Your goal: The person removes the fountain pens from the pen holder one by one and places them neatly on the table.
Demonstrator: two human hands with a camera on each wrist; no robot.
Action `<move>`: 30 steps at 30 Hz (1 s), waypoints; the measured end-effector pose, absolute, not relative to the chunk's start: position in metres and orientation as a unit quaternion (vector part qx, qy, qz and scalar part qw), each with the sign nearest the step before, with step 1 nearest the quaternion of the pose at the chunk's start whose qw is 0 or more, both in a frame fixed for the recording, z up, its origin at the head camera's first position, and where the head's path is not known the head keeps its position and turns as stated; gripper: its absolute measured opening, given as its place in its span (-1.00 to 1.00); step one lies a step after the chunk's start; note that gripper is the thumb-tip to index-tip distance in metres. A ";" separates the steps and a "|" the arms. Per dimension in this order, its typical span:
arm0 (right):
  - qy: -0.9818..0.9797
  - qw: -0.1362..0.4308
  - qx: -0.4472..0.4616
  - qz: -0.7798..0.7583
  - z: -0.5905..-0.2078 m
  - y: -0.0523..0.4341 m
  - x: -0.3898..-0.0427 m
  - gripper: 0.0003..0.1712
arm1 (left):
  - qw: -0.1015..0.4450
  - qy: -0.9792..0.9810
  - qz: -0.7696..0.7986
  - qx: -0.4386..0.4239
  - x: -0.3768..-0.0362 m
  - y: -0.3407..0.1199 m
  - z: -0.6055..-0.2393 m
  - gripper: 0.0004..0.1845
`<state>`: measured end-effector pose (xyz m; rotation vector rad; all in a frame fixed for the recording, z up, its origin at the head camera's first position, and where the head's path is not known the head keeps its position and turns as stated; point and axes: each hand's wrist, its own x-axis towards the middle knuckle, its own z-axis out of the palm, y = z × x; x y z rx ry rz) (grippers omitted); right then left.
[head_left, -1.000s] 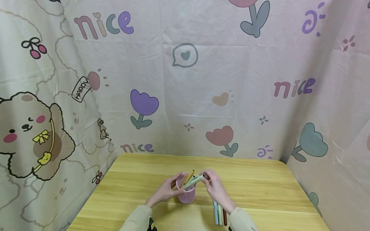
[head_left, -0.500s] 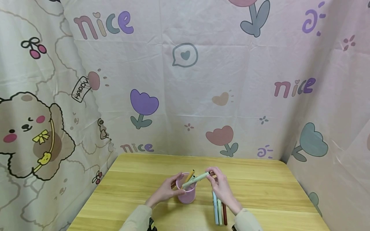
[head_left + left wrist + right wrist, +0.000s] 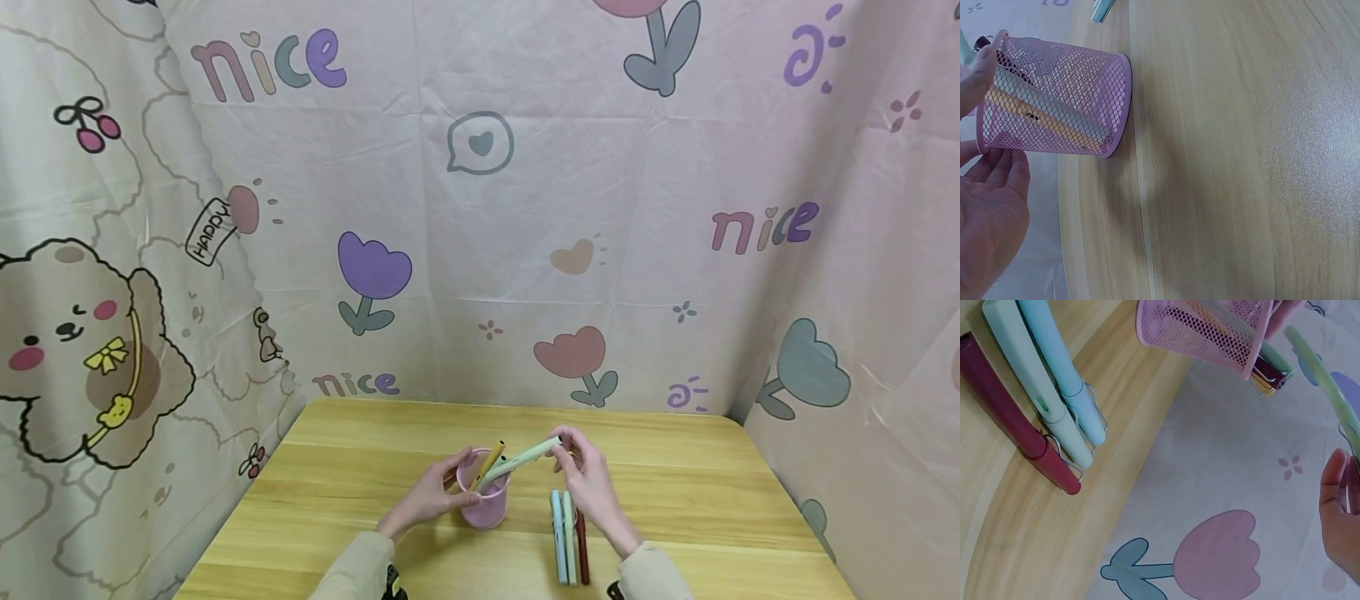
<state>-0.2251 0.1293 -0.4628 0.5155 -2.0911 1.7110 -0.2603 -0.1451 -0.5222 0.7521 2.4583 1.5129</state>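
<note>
From the head view, the left hand (image 3: 429, 500) curls round the pink wire-mesh pen cup (image 3: 483, 498) on the wooden bench (image 3: 675, 500). The right hand (image 3: 590, 479) pinches the top end of a pale green pen (image 3: 521, 460) slanting into the cup. The printed backdrop cloth (image 3: 480, 208) reads "nice" and "HAPPY".

Left wrist: fingers rest on the cup's rim (image 3: 988, 94).

Right wrist: three pens, pale blue (image 3: 1060, 369), pale green and dark red (image 3: 1016, 419), lie side by side, touching.

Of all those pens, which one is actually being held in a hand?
The pale green pen slanting out of the pink mesh cup; the right hand pinches its upper end. The light blue, pale green and dark red pens lie flat on the wooden table.
</note>
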 end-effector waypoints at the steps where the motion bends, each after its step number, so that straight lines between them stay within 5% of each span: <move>1: -0.743 0.200 0.182 0.612 -0.462 0.130 -0.225 -0.82 | 0.079 0.822 0.505 0.251 -0.260 -0.145 -0.522 -0.03; 30: -0.681 0.238 0.149 0.676 -0.455 0.156 -0.232 -0.57 | 0.079 0.818 0.508 0.258 -0.261 -0.145 -0.524 -0.04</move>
